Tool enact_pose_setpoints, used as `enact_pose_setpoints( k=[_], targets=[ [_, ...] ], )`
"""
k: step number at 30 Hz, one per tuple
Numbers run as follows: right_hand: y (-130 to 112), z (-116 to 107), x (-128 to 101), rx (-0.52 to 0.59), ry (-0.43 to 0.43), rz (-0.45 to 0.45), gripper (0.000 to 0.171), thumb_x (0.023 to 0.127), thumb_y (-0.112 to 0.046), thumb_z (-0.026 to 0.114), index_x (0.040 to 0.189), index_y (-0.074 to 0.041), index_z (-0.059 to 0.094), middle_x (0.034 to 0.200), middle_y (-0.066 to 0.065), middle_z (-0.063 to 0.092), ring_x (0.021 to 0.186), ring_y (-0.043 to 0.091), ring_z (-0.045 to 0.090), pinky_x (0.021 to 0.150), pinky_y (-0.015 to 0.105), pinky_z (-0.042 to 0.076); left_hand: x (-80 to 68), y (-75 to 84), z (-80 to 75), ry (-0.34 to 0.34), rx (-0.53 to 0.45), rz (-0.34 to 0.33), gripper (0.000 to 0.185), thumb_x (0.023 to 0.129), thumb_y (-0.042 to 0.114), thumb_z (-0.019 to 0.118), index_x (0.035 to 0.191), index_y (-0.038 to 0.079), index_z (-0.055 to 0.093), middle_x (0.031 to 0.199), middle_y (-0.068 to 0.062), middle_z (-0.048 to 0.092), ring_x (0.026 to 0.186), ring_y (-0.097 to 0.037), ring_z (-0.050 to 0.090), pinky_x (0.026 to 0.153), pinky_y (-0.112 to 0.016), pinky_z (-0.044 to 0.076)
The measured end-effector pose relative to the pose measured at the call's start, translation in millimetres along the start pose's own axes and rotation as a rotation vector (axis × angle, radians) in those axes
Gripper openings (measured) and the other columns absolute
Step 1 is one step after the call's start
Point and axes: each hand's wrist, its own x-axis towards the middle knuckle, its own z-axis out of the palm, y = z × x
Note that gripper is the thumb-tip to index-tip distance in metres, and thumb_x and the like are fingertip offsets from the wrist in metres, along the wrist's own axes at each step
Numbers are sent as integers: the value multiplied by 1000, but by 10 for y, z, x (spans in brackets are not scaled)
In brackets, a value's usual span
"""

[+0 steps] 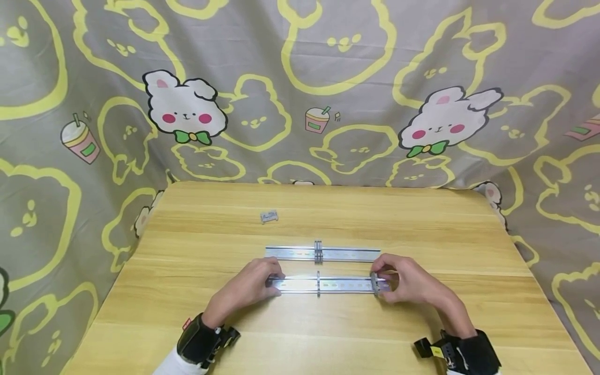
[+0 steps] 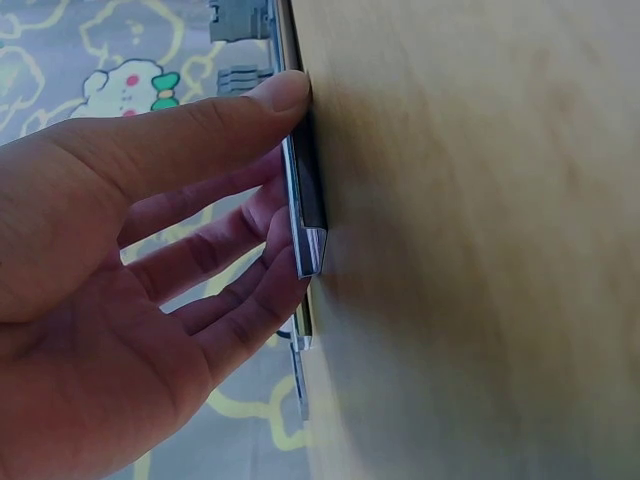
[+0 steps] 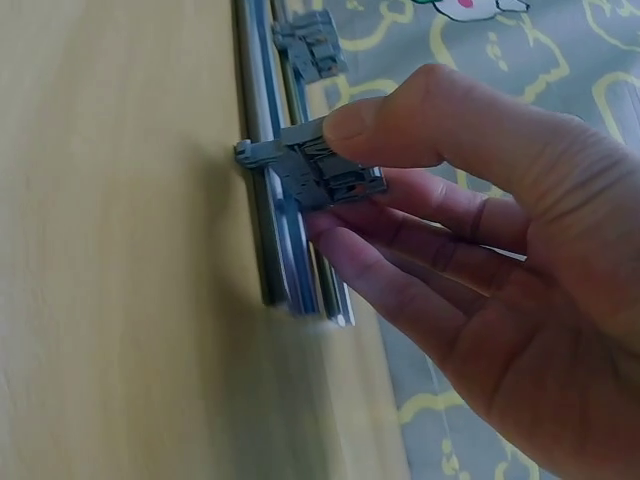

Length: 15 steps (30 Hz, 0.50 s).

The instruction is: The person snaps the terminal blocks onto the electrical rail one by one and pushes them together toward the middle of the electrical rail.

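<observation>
The near rail (image 1: 328, 285) lay left to right across the wooden table (image 1: 187, 333), just in front of the far rail (image 1: 323, 253); the left hand (image 1: 250, 286) pinched its left end, thumb (image 2: 215, 120) on one edge and fingers (image 2: 230, 290) curled behind the other, seemingly to steady it; the right hand (image 1: 408, 284) pinched a grey clip (image 3: 320, 170) seated on the rail near its right end, thumb on top and fingers beneath, probably to seat or slide it; another clip (image 1: 318, 284) sat at mid-rail, and a cluster of clips (image 1: 318, 251) on the far rail; a small grey piece (image 1: 269, 216) lay well apart, too small to identify; the right fingers hid how the clip latched
</observation>
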Motion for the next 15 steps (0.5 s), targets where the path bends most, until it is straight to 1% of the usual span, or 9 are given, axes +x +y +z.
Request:
enact_pose_setpoints(
  k=[4, 9, 15],
  targets=[
    [-28, 61, 54, -22, 12, -37, 47, 69, 4, 85, 110, -3, 63, 110, 9, 68, 104, 29, 71, 90, 34, 59, 0, -7, 5, 5, -3, 11, 26, 77, 7, 88, 100, 1, 77, 94, -2, 67, 78, -13, 58, 67, -22, 52],
    [-67, 121, 109, -53, 24, -45, 46, 70, 0, 86, 110, -5, 64, 109, 6, 68, 101, 26, 70, 86, 35, 60, 12, -4, 8, 2, -8, 8, 26, 77, 6, 88, 100, 1, 77, 93, -2, 66, 78, -12, 59, 68, -23, 52],
    [-113, 186, 173, -68, 18, -51, 46, 71, -1, 86, 111, -6, 63, 110, 5, 67, 103, 25, 70, 90, 37, 59, 18, 5, 8, -1, -6, 3, 25, 77, 5, 88, 100, 1, 77, 93, -2, 66, 78, -13, 58, 68, -24, 52]
  ],
)
